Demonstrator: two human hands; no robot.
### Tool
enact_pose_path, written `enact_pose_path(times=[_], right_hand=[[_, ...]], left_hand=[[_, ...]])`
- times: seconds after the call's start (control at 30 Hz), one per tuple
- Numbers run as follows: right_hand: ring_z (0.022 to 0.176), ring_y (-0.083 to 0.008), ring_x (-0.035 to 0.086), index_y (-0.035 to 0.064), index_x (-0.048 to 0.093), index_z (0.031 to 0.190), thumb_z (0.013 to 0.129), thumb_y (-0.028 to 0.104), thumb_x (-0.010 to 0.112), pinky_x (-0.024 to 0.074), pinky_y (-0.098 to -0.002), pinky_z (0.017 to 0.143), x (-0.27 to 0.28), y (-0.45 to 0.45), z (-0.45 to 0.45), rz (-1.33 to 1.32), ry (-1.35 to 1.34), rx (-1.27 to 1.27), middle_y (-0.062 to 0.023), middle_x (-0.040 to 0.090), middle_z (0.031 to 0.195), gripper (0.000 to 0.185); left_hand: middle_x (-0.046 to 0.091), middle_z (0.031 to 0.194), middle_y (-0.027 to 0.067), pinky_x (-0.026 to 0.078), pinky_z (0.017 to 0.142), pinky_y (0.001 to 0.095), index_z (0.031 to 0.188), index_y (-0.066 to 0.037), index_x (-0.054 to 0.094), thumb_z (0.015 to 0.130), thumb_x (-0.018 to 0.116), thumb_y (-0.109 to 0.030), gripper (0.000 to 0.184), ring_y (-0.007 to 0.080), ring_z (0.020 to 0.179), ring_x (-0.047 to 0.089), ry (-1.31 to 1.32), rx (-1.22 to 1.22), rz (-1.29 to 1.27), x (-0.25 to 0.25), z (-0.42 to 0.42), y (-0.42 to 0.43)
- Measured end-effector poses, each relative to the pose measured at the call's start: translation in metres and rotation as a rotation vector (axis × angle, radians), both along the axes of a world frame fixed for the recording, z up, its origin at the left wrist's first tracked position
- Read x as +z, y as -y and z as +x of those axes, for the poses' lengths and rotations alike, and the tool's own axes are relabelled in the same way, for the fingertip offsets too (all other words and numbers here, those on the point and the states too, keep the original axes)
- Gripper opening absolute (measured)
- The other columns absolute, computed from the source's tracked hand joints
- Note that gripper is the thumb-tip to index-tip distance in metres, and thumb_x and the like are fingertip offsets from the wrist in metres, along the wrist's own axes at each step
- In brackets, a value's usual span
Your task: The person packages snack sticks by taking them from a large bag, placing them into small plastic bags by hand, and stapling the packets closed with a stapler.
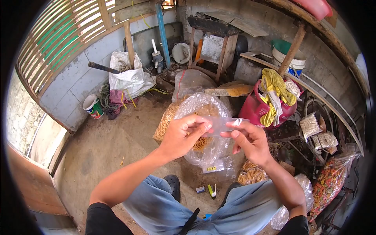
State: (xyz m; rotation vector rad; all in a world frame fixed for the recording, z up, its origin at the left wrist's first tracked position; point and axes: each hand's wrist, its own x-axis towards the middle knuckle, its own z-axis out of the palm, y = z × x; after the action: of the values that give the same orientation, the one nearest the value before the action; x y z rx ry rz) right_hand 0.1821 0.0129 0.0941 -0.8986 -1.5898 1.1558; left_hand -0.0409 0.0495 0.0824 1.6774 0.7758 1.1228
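Head view: your left hand [184, 134] pinches one end of a small clear plastic bag [217, 126]; your right hand [252, 143] holds the other between thumb and fingers, above an open sack [192, 158] of snack sticks [200, 145]. It appears unfilled; bagged sticks [250, 173] near your right leg [248, 205] look done.

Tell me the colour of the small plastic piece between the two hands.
The plastic piece is see-through with a faint whitish look, best seen in the head view.
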Motion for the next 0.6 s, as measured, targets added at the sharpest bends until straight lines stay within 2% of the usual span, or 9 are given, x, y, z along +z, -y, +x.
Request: enact_pose_path(times=[0.03,0.1,0.17,0.3,0.37,0.43,0.6], right_hand=[[0.061,-0.0079,0.06,0.0027,0.061,0.119,0.094,0.01,0.056,0.0507,-0.0212,0.054,0.0,-0.001,0.004,-0.026,0.035,0.053,-0.0093,0.07,0.096,0.026],[0.061,-0.008,0.06,0.0034,0.06,0.12,0.094,0.01,0.056,0.0512,-0.022,0.054,-0.005,-0.002,0.008,0.042,0.1,0.1,-0.009,0.07,0.098,0.028],[0.06,-0.0081,0.06,0.004,0.06,0.122,0.094,0.01,0.057,0.0516,-0.0228,0.055,-0.006,-0.003,0.008,0.11,0.165,0.149,-0.0086,0.07,0.101,0.029],[0.059,-0.0081,0.06,0.0073,0.052,0.132,0.097,0.014,0.051,0.0519,-0.0239,0.056,0.004,0.001,0.003,0.084,0.176,0.215,-0.0097,0.069,0.108,0.036],[0.058,-0.0082,0.06,0.008,0.048,0.135,0.098,0.017,0.048,0.052,-0.0241,0.056,0.006,0.002,0.003,0.036,0.174,0.228,-0.011,0.068,0.11,0.038],[0.06,-0.0083,0.06,0.0085,0.04,0.141,0.101,0.022,0.042,0.0523,-0.0245,0.057,0.004,0.001,0.005,-0.019,0.116,0.218,-0.0117,0.067,0.112,0.042],[0.061,-0.0086,0.06,0.0081,0.035,0.144,0.102,0.026,0.04,0.0524,-0.0237,0.059,0.007,0.004,0.005,-0.093,0.058,0.244,-0.0141,0.066,0.113,0.046]], left_hand=[[0.068,0.093,0.0092,0.053,0.074,0.0246,0.102,0.004,0.063,0.093,0.059,-0.01,0.018,0.0122,0.087,0.065,-0.008,0.0,-0.04,0.002,-0.001,0.001],[0.067,0.093,0.0081,0.053,0.074,0.0252,0.101,0.005,0.063,0.093,0.058,-0.009,0.016,0.0122,0.087,0.065,-0.017,-0.001,-0.08,0.004,-0.001,0.001],[0.067,0.088,0.0053,0.052,0.068,0.0231,0.097,0.003,0.065,0.092,0.06,-0.01,0.015,0.0096,0.078,0.063,-0.041,0.015,-0.004,0.004,-0.001,0.002],[0.067,0.079,0.002,0.047,0.06,0.0213,0.089,0.001,0.066,0.091,0.063,-0.014,0.015,0.0059,0.068,0.058,-0.08,0.06,0.016,0.005,-0.001,0.003],[0.062,0.065,-0.0007,0.041,0.053,0.0207,0.079,-0.001,0.066,0.092,0.064,-0.021,0.024,0.0034,0.06,0.053,-0.129,0.111,0.054,0.011,-0.001,0.004],[0.06,0.062,-0.001,0.039,0.051,0.0212,0.076,-0.001,0.065,0.092,0.063,-0.024,0.028,0.0029,0.058,0.05,-0.137,0.109,0.038,0.015,-0.001,0.007],[0.055,0.054,-0.0012,0.037,0.048,0.0219,0.069,-0.001,0.063,0.093,0.061,-0.028,0.035,0.0029,0.054,0.048,-0.188,0.117,0.053,0.015,-0.004,0.006]])
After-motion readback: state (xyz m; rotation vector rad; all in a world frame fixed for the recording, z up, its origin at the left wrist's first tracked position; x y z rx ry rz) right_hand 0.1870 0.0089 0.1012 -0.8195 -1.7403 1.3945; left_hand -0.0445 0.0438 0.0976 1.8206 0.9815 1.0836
